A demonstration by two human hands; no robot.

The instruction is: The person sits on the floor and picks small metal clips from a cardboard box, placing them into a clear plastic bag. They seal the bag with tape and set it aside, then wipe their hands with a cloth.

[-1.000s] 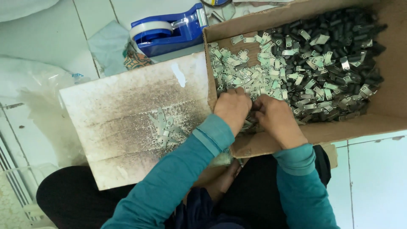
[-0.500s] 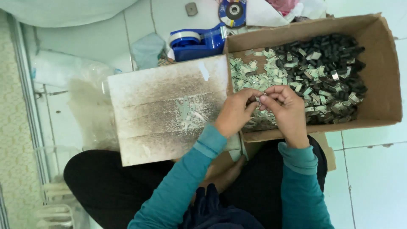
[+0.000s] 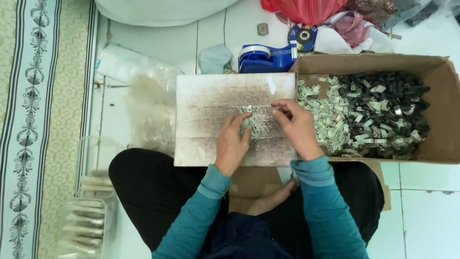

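A stained pale board [image 3: 211, 96] lies across my lap, with a small heap of flat metal clips [image 3: 256, 123] near its middle. My left hand [image 3: 232, 141] rests on the board, fingers touching the heap's left side. My right hand [image 3: 297, 125] hovers over the board's right edge, fingertips pinched on a small metal clip. To the right stands a cardboard box [image 3: 441, 105] filled with silvery metal clips [image 3: 330, 115] on its left and dark pieces [image 3: 393, 100] on its right.
A blue tape dispenser [image 3: 263, 58] sits behind the board. Clear plastic bags [image 3: 143, 96] lie to the left on the white tile floor, next to a patterned mat [image 3: 38, 120]. Red and white bags [image 3: 326, 19] are at the back. A wire rack [image 3: 91, 211] is at lower left.
Both hands have moved left out of the cardboard box and onto the board, bringing clips to the heap. The view has also pulled back and shifted.
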